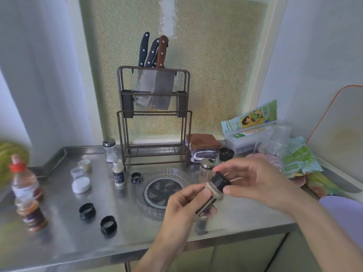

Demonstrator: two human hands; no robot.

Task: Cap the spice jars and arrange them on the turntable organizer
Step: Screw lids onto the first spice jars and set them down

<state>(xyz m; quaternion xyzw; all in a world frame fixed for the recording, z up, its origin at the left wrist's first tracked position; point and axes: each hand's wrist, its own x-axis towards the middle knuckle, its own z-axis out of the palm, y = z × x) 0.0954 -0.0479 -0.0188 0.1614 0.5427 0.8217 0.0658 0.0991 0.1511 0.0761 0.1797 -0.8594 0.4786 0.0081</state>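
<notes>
My left hand (182, 207) grips a tilted spice jar (213, 195) of pale powder above the counter's front. My right hand (253, 177) pinches its black cap (220, 181), which sits on the jar's mouth. Behind them lies the clear turntable (157, 188) with a dark centre. A glass jar with a steel lid (206, 169) stands at its right rim. Left of the turntable stand an uncapped white jar (118, 173), an open jar of white powder (80, 180), a beige lid (84, 164) and a lidded glass jar (109, 149). Loose black caps (87, 210) (108, 224) (136, 177) lie on the counter.
A knife rack (154, 118) stands at the back centre. Two bottles (25, 185) (32, 216) stand at the left edge. Folded cloths (203, 146), a black lid (226, 154), boxes and bags (255, 134) fill the back right. The steel counter's front edge (117, 254) is near.
</notes>
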